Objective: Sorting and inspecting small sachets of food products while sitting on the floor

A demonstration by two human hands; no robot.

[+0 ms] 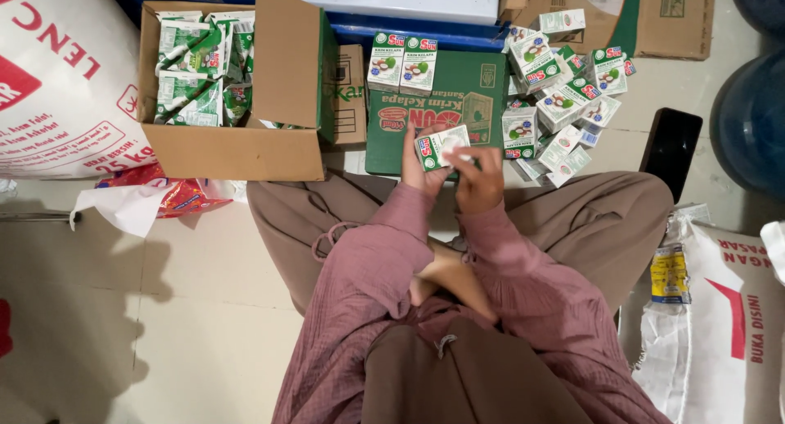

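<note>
One small white-and-green drink carton (441, 146) held in both hands, just above the near edge of a flat green cardboard box (470, 105) lying on the pale tiled floor (204, 309). Left hand (419, 169) closed around the carton's left end from below, fingers curled, thumb on the front face. Right hand (478, 183) touching the carton's right end, fingertips pinching at something small and white on its face; too small to tell exactly what. Neither hand spread, neither empty.

Seems to be the step of handling a single carton, taken apart from the others and worked on with the fingertips. Calls for a steady hold from the left hand and a fine pinch from the right, since the carton is light and probably easy to squash.

Two more cartons of the same kind (402, 62) standing upright side by side on the far part of the green box, well apart from the hands. Many loose cartons in a heap (564, 97) on the floor, just right of the green box and near the right hand. Further left, an open brown cardboard box (233, 154) packed with similar cartons, beyond easy reach of the left hand. To the right of the heap, a flat black rectangular object (670, 150) on the floor.
</note>
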